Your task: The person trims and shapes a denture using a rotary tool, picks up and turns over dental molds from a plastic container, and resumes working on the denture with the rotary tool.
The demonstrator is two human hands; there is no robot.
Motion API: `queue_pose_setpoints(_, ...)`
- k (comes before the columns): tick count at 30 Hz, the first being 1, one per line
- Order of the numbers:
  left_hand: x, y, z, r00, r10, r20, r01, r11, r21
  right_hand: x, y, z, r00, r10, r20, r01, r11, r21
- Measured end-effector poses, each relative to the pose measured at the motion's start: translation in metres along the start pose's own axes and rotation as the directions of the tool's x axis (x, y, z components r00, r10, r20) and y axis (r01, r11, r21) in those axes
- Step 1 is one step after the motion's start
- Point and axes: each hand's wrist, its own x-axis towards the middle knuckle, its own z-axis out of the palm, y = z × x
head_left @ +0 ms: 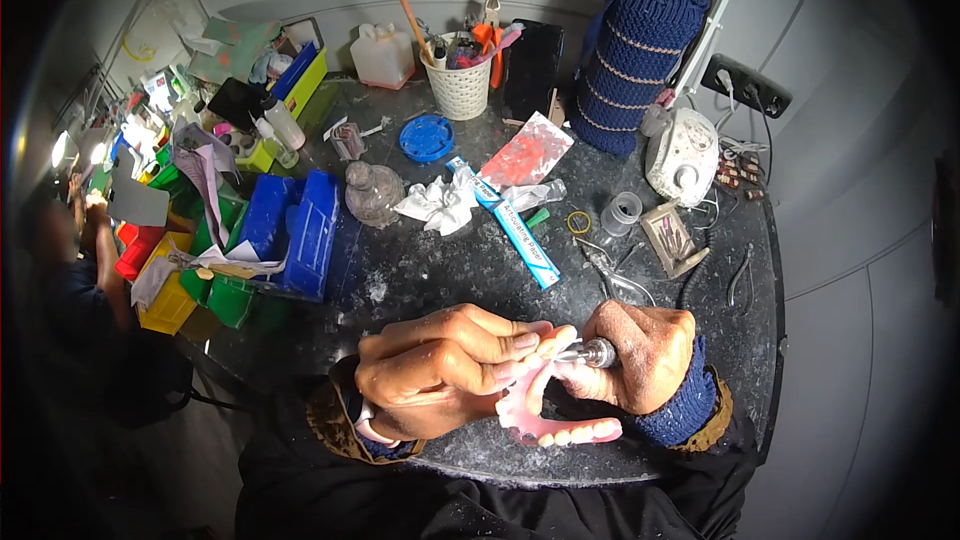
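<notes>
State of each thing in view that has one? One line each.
Left hand: closed on the denture
Right hand: closed on the drill
Denture: held
Drill: tip at the denture; spinning or not, can't tell
Tissue: crumpled
White cup: upright, holding brush and tools
Bottle: upright, capped, in knit cover
Power strip: plugged into
Tabletop: dusty

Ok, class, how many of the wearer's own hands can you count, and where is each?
2. The left hand is left of centre, holding the pink denture; the right hand is opposite, gripping a silver tool. Some fingers are partly hidden.
</notes>
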Motion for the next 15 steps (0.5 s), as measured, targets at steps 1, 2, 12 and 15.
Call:
queue_pose_setpoints(1, 0.0007, 0.0007, -0.0007, 1.000, -0.003, 0.014, 0.003, 1.000, 0.002, 0.0011, 0.0005, 0.0016, 0.997, -0.058, -0.059, 0.058, 0.998, -0.002)
queue_pose_setpoints(2, 0.0008, 0.0012, -0.0010, 1.000, -0.003, 0.009, 0.003, 1.000, 0.003, 0.0009, 0.0008, 0.0021, 0.997, -0.060, -0.056, 0.060, 0.998, -0.003)
queue_pose_setpoints(12, -0.0006, 0.0023, -0.0028, 1.000, 0.001, 0.028, -0.001, 1.000, -0.012, -0.0005, -0.0034, -0.0015, 0.999, -0.037, 0.005, 0.038, 0.998, -0.040)
queue_pose_setpoints(15, -0.0012, 0.0006, -0.0036, 0.999, 0.014, 0.039, -0.014, 1.000, -0.016, -0.0021, -0.0030, 0.0002, 1.000, -0.014, 0.003, 0.014, 0.999, -0.046)
